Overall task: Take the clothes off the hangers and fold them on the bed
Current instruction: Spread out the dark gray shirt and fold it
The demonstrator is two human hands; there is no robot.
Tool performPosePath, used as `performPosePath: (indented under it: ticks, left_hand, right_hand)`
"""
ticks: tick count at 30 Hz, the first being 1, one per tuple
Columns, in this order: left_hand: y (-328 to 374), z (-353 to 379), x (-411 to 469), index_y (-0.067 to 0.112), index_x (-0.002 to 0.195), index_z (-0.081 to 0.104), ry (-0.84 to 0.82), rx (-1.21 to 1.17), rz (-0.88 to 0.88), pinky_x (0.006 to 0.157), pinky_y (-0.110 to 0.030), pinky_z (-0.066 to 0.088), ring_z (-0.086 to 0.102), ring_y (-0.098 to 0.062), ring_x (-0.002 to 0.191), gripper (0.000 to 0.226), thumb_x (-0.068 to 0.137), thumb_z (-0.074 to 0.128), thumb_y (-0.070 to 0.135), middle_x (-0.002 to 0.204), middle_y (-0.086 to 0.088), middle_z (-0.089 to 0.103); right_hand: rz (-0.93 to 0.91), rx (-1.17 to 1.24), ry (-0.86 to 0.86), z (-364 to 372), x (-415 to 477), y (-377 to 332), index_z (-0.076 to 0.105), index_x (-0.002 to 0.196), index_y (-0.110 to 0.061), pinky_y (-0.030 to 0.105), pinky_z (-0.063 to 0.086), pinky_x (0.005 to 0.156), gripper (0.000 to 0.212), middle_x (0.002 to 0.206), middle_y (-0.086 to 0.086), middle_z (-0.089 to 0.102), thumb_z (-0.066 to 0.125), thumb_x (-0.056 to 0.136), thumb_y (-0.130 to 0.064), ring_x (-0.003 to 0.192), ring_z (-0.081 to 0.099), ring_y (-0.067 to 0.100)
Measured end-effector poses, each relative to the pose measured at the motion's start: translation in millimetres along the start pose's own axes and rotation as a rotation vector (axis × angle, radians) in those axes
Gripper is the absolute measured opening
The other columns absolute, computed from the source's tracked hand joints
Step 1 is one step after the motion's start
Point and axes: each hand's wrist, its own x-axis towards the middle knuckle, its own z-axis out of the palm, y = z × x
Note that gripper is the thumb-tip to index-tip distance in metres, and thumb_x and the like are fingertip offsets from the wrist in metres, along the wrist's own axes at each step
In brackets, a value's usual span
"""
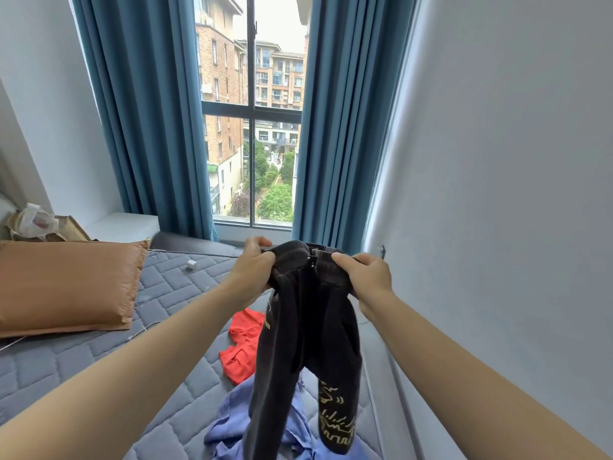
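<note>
A pair of black trousers [308, 343] with a yellow print on one leg hangs in the air above the bed [83, 353]. My left hand [253, 268] grips the left side of the waistband. My right hand [366, 275] grips the right side. The legs dangle down towards the mattress. Under them lie a crumpled red garment [242, 346] and a light blue garment [229, 423]. I cannot make out a hanger at the waistband.
An orange pillow [66, 287] lies at the left of the grey quilted mattress, with a small white object [191, 264] beyond it. A white wall [497, 194] runs close along the right. Blue curtains [149, 111] frame the window ahead.
</note>
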Motion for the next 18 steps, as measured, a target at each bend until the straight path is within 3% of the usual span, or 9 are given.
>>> performPosePath:
  ticks: [3, 6, 9, 12, 14, 16, 18]
  left_hand:
    - [6.8, 10.1, -7.5, 0.020, 0.102, 0.041, -0.005, -0.031, 0.053, 0.054, -0.031, 0.046, 0.053, -0.020, 0.066, 0.028, 0.091, 0.038, -0.005, 0.089, -0.013, 0.051]
    - [12.1, 14.1, -14.7, 0.009, 0.114, 0.043, -0.017, -0.157, 0.070, 0.054, -0.029, 0.056, 0.065, -0.022, 0.073, 0.027, 0.092, 0.052, -0.003, 0.095, -0.014, 0.059]
    - [14.8, 19.2, -24.8, 0.003, 0.101, 0.060, -0.118, -0.209, 0.060, 0.057, -0.024, 0.056, 0.070, -0.016, 0.071, 0.010, 0.091, 0.058, 0.001, 0.092, -0.013, 0.068]
    - [15.2, 19.9, -31.8, 0.004, 0.095, 0.067, -0.173, -0.240, 0.075, 0.066, -0.026, 0.060, 0.070, -0.016, 0.073, 0.013, 0.094, 0.054, 0.002, 0.089, -0.012, 0.071]
    - [16.2, 17.7, -33.8, 0.003, 0.098, 0.066, -0.152, -0.241, 0.075, 0.071, -0.029, 0.058, 0.068, -0.018, 0.076, 0.016, 0.096, 0.050, 0.004, 0.091, -0.014, 0.070]
    - [18.5, 14.3, -34.9, 0.000, 0.105, 0.063, -0.141, -0.238, 0.055, 0.072, -0.030, 0.058, 0.066, -0.021, 0.079, 0.020, 0.099, 0.045, 0.006, 0.095, -0.016, 0.067]
    - [20.9, 11.5, -36.2, -0.003, 0.112, 0.060, -0.146, -0.248, 0.039, 0.071, -0.031, 0.058, 0.065, -0.022, 0.081, 0.024, 0.100, 0.042, 0.007, 0.098, -0.017, 0.066]
  right_hand:
    - [-0.008, 0.097, -0.025, 6.4, -10.0, -5.8, 0.056, 0.067, -0.011, 0.046, 0.055, 0.085, 0.025, 0.076, 0.012, 0.060, 0.074, 0.082, -0.018, 0.076, 0.058, 0.024]
    - [0.003, 0.187, -0.054, 6.0, -18.4, -9.9, 0.056, 0.073, -0.010, 0.057, 0.052, 0.090, 0.021, 0.085, 0.016, 0.060, 0.071, 0.085, -0.017, 0.082, 0.059, 0.027]
    - [-0.030, 0.232, -0.068, 6.3, -27.8, -12.5, 0.056, 0.076, -0.009, 0.057, 0.053, 0.089, 0.019, 0.086, 0.018, 0.061, 0.069, 0.088, -0.016, 0.082, 0.061, 0.028]
    - [-0.058, 0.259, -0.140, 5.2, -33.8, -16.4, 0.059, 0.085, -0.007, 0.050, 0.056, 0.088, 0.012, 0.092, 0.021, 0.064, 0.062, 0.092, -0.017, 0.087, 0.064, 0.029]
    - [-0.051, 0.332, -0.281, 0.7, -35.1, -20.1, 0.060, 0.099, -0.004, 0.041, 0.059, 0.084, 0.012, 0.099, 0.019, 0.069, 0.051, 0.098, -0.011, 0.091, 0.069, 0.028]
    - [-0.092, 0.329, -0.434, -5.9, -36.2, -22.6, 0.057, 0.114, -0.008, 0.035, 0.059, 0.082, 0.023, 0.105, 0.018, 0.071, 0.040, 0.100, -0.002, 0.096, 0.071, 0.026]
    - [-0.229, 0.179, -0.517, -11.4, -34.7, -20.9, 0.052, 0.126, -0.015, 0.030, 0.058, 0.082, 0.034, 0.106, 0.013, 0.072, 0.041, 0.099, 0.004, 0.098, 0.071, 0.023]
